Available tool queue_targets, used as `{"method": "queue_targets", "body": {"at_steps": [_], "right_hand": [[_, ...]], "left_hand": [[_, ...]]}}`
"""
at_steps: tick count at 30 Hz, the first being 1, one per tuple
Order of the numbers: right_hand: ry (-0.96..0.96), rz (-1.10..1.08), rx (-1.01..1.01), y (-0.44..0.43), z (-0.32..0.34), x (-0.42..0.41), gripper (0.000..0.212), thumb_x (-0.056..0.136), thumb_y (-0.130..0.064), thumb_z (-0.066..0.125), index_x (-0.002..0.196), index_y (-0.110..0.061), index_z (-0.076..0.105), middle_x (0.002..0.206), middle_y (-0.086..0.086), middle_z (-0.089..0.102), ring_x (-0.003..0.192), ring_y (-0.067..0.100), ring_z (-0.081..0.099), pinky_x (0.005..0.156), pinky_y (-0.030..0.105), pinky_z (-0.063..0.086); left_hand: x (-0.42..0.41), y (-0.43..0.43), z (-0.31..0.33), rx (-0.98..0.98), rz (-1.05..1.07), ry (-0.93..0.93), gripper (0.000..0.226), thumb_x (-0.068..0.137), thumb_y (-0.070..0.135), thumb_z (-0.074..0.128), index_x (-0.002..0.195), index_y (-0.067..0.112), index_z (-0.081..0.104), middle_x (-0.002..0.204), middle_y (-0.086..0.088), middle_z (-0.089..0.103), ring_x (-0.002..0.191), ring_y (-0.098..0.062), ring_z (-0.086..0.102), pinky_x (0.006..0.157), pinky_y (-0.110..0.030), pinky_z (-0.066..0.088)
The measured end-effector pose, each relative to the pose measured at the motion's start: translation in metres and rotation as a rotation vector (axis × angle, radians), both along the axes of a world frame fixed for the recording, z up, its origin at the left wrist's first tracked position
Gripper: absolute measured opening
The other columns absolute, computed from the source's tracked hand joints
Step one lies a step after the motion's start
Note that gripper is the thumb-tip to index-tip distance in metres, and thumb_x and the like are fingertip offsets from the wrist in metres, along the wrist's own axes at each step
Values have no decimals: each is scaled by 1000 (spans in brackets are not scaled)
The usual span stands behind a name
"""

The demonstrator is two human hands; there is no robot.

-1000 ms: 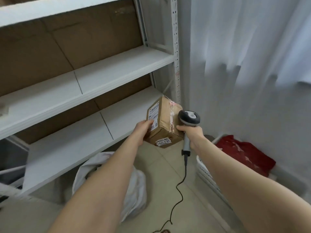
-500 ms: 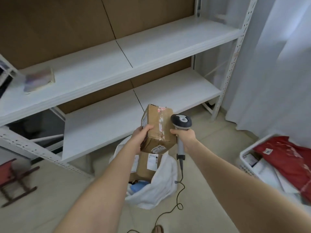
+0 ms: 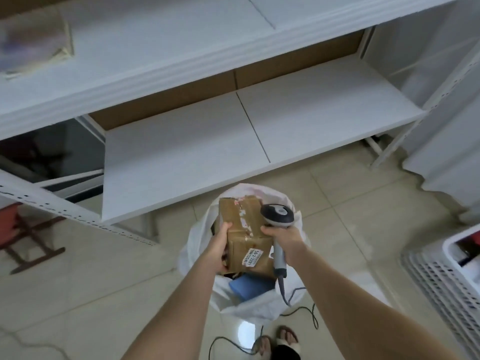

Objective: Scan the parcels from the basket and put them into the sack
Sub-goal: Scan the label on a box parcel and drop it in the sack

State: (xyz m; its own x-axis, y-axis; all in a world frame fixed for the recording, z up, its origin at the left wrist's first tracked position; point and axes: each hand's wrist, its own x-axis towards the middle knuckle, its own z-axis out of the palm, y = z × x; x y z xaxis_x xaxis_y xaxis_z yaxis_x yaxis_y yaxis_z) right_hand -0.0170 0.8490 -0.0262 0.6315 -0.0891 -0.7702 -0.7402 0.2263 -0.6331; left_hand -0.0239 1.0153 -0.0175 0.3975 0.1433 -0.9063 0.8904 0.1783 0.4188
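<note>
A brown cardboard parcel (image 3: 245, 235), taped along its top and carrying a white printed label on the face nearest the person, is held directly over the open mouth of a white plastic sack (image 3: 197, 245) that stands on the tiled floor (image 3: 104, 294). The left hand (image 3: 219, 245) has its grip closed on the parcel's left side, with the thumb on the top face and the fingers curled round the edge. The right hand (image 3: 285, 237) has its grip wrapped round the handle of a grey handheld scanner (image 3: 277, 216), and its knuckles sit against the parcel's right edge, so the box lies between the two hands. A blue flat packet (image 3: 249, 285) shows inside the sack below the parcel. The scanner's dark cable (image 3: 314, 315) trails onto the floor. A white slatted plastic basket (image 3: 441, 276) stands well apart at the right edge, and a white shelf (image 3: 181, 157) runs just behind the sack.
</note>
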Motion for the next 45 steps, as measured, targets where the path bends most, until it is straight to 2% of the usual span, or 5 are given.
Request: {"method": "queue_targets", "body": {"at_steps": [9, 15, 20, 31, 45], "right_hand": [[41, 280, -256, 73, -109, 16, 21, 71, -5, 79, 86, -13, 66, 88, 4, 68, 85, 23, 65, 74, 30, 54], [32, 442, -404, 115, -144, 17, 25, 80, -19, 74, 100, -19, 58, 88, -3, 60, 84, 18, 54, 76, 28, 44], [-28, 458, -560, 138, -166, 15, 50, 81, -23, 74, 126, -19, 52, 132, 9, 50, 114, 26, 53, 103, 38, 44], [-29, 679, -638, 228, -198, -9, 70, 84, -36, 69, 144, -26, 35, 145, 6, 37, 129, 31, 41, 105, 43, 40], [99, 400, -239, 180, -172, -31, 18, 79, 3, 66, 88, -10, 58, 82, 6, 60, 85, 25, 60, 76, 33, 52]], "left_hand": [[-4, 48, -93, 27, 158, 67, 38, 90, 49, 42, 97, 16, 58, 78, -8, 64, 76, -27, 54, 102, -45, 41], [-8, 116, -147, 875, -290, -56, 57, 85, 22, 64, 135, 9, 40, 134, -19, 38, 117, -38, 47, 96, -40, 41], [-5, 129, -197, 719, -598, -26, 32, 94, 24, 50, 117, 5, 60, 123, -18, 60, 111, -34, 57, 90, -34, 44], [3, 190, -173, 816, -60, -353, 34, 99, 11, 36, 88, -14, 56, 97, -37, 57, 94, -46, 55, 83, -46, 44], [-22, 184, -156, 811, -447, -15, 42, 96, 19, 45, 136, 7, 37, 132, -21, 47, 121, -38, 48, 97, -43, 41]]}}
